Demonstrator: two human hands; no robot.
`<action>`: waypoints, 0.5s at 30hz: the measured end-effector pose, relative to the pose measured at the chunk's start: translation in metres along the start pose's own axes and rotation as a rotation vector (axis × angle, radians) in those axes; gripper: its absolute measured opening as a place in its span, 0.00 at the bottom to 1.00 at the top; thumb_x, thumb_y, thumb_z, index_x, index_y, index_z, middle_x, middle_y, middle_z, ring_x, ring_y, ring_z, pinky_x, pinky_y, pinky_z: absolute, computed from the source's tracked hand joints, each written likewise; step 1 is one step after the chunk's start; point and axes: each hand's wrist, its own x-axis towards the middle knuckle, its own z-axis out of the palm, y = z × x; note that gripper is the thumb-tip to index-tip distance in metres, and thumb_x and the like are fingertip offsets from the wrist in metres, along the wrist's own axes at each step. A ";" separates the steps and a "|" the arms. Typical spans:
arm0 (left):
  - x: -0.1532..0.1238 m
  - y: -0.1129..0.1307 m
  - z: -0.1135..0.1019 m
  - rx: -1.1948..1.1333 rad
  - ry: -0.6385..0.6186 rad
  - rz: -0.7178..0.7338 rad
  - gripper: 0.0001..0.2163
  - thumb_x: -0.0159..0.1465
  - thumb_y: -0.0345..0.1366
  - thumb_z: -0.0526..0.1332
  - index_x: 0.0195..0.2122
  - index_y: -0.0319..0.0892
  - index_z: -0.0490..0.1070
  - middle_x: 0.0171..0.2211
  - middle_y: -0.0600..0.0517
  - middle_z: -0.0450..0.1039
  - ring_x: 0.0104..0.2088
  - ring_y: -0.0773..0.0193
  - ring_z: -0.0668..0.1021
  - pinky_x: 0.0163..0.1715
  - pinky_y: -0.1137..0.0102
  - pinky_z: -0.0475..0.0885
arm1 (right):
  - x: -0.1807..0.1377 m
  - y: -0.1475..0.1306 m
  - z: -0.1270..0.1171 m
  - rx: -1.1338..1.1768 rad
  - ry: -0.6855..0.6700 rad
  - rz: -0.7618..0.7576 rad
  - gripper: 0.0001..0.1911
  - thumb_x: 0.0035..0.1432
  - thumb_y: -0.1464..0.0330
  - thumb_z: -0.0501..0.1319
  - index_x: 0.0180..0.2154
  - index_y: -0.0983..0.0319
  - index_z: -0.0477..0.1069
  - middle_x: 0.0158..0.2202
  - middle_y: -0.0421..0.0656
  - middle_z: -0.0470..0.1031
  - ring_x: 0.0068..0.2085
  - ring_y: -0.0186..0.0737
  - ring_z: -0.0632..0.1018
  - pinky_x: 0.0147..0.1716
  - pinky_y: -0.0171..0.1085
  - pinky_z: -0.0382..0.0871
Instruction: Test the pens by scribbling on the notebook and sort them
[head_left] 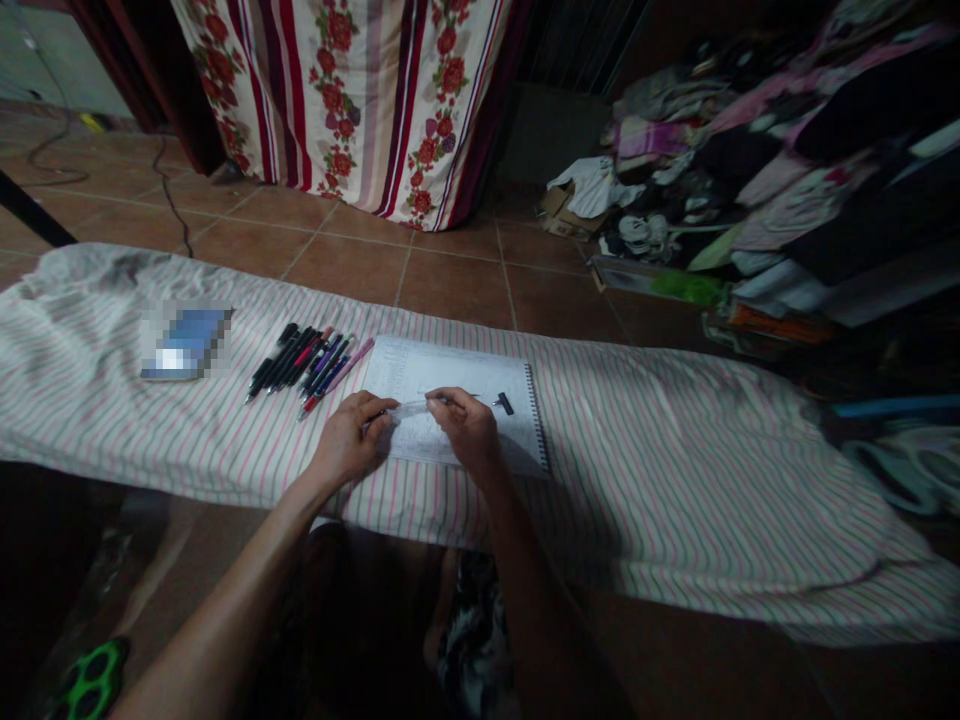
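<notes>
Left hand (349, 442) and right hand (470, 430) pinch pen (409, 408) ends.

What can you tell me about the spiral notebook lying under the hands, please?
The notebook shows a white page with faint marks, too dim to read. A dark spiral binding runs down its right edge. It lies flat, slightly skewed, on the striped cloth, right of the row of pens. A small black piece rests on the page near the binding. The left hand and right hand are over its near part, holding a clear pen.
</notes>
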 end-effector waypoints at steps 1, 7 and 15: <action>0.000 0.000 0.000 0.000 0.003 -0.002 0.12 0.61 0.35 0.52 0.42 0.41 0.72 0.34 0.48 0.70 0.38 0.60 0.72 0.40 0.64 0.68 | 0.000 0.000 0.000 -0.015 0.002 -0.013 0.10 0.50 0.63 0.57 0.31 0.62 0.71 0.17 0.35 0.61 0.19 0.29 0.61 0.17 0.30 0.52; 0.000 0.001 0.000 0.000 0.007 0.002 0.12 0.61 0.34 0.52 0.42 0.41 0.72 0.34 0.49 0.70 0.38 0.60 0.72 0.40 0.64 0.68 | 0.000 0.000 0.000 -0.039 0.012 -0.033 0.10 0.50 0.63 0.57 0.30 0.62 0.71 0.19 0.36 0.65 0.20 0.30 0.64 0.17 0.30 0.55; 0.000 0.003 -0.001 0.007 -0.010 -0.009 0.12 0.61 0.34 0.52 0.42 0.38 0.71 0.34 0.47 0.69 0.39 0.59 0.72 0.41 0.64 0.67 | -0.001 -0.002 0.000 -0.017 -0.006 -0.011 0.09 0.49 0.63 0.57 0.30 0.62 0.71 0.20 0.37 0.65 0.21 0.31 0.65 0.19 0.30 0.56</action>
